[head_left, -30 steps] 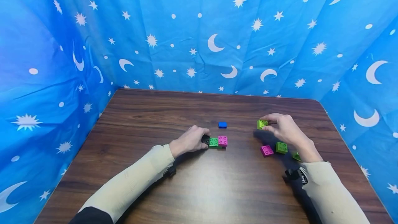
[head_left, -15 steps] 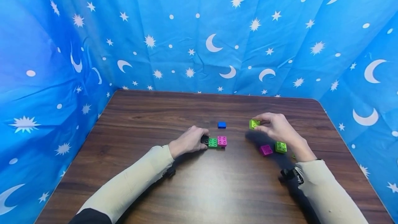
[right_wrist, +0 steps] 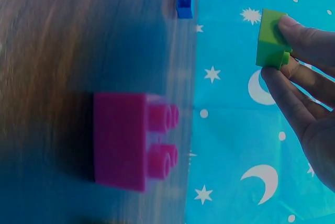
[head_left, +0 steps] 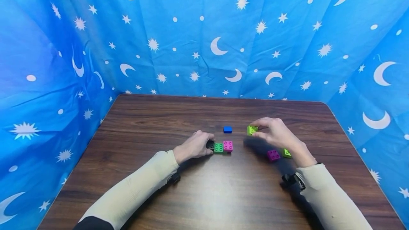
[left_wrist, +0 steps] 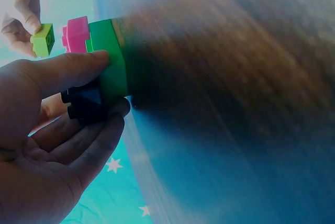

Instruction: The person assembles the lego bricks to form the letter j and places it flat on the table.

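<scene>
My left hand (head_left: pixel 195 144) grips the left end of a small built row of toy building bricks on the table. In that row a black brick (left_wrist: pixel 86 101) and a pink brick (head_left: pixel 228 145) sit on a longer green brick (left_wrist: pixel 111 72), whose studs show between them. Thumb and fingers pinch the black end from both sides. To the right, my right hand (head_left: pixel 277 134) holds a lime green brick (head_left: pixel 251 130) above the table, between thumb and fingertips. Its studs face up and its shadow falls below.
Behind the row lies a blue brick (head_left: pixel 227 129). A magenta brick (head_left: pixel 273 155) and another lime brick (head_left: pixel 287 153), partly hidden by my right wrist, lie on the right. A blue star-patterned cloth (head_left: pixel 179 31) surrounds the wooden table (head_left: pixel 153 116) at the back and sides.
My right hand has moved left with the lime brick, toward the built row, and its forearm now covers more of the bricks on the right. My left hand stays in place.
</scene>
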A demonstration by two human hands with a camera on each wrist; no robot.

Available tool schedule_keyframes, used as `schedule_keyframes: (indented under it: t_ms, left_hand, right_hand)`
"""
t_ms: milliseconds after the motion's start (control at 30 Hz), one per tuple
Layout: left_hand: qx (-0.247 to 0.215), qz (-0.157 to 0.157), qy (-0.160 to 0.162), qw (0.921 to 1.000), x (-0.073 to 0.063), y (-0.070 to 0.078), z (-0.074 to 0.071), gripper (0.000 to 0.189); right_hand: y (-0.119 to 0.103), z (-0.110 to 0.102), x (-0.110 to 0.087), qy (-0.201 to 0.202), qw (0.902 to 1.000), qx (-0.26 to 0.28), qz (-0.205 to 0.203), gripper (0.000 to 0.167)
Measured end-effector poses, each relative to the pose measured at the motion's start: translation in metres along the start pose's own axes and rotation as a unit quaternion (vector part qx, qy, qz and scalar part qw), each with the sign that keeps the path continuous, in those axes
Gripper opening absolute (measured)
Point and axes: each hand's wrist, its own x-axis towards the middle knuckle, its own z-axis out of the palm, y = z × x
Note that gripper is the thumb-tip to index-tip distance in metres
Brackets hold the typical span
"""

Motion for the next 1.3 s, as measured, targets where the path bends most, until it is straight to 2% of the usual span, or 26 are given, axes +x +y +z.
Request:
schedule_keyframes:
  t_ms: [267,500,767,1000,1300]
  left_hand:
    - [0.000,-0.004,0.002,1.0000,-0.001,0.000,0.001,0.034]
    - [-0.002,-0.004,0.001,1.0000,-0.001,-0.001,0.003,0.036]
    - [0.001,-0.006,-0.001,1.0000,-0.001,-0.001,0.002,0.035]
    - [0.007,-0.005,-0.006,0.9999,0.002,-0.001,0.002,0.035]
    - [0.006,-0.014,-0.012,0.9998,0.003,-0.001,0.002,0.035]
  right_hand:
    - [-0.012,0.010,0.003,-0.036,0.9988,0.031,0.013,0.027]
    - [-0.018,0.019,0.007,-0.037,0.9983,0.044,-0.013,0.027]
    - [-0.024,0.024,0.010,-0.051,0.9974,0.050,-0.011,0.026]
    - [-0.028,0.030,0.012,-0.048,0.9969,0.043,-0.045,0.026]
    - [-0.034,0.036,0.016,-0.061,0.9948,0.057,-0.058,0.025]
